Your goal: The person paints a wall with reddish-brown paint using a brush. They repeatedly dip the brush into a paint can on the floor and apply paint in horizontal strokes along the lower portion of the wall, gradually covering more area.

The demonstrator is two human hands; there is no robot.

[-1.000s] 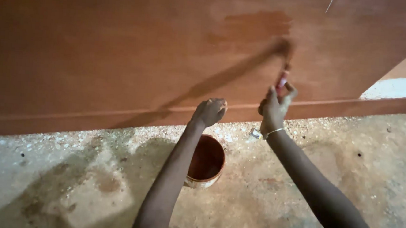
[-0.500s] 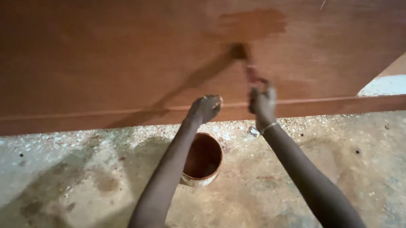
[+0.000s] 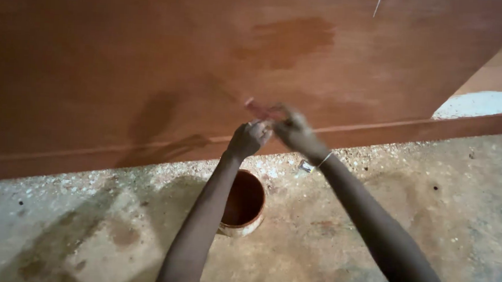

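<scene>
Right hand grips our blurred brush against the board; left hand is loosely curled, empty. We judge drips below the brush could miss the tin.

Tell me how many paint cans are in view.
1. A round paint can with reddish-brown paint stands on the concrete floor under the left arm, below the brown panel. Others may sit outside the frame.
</scene>
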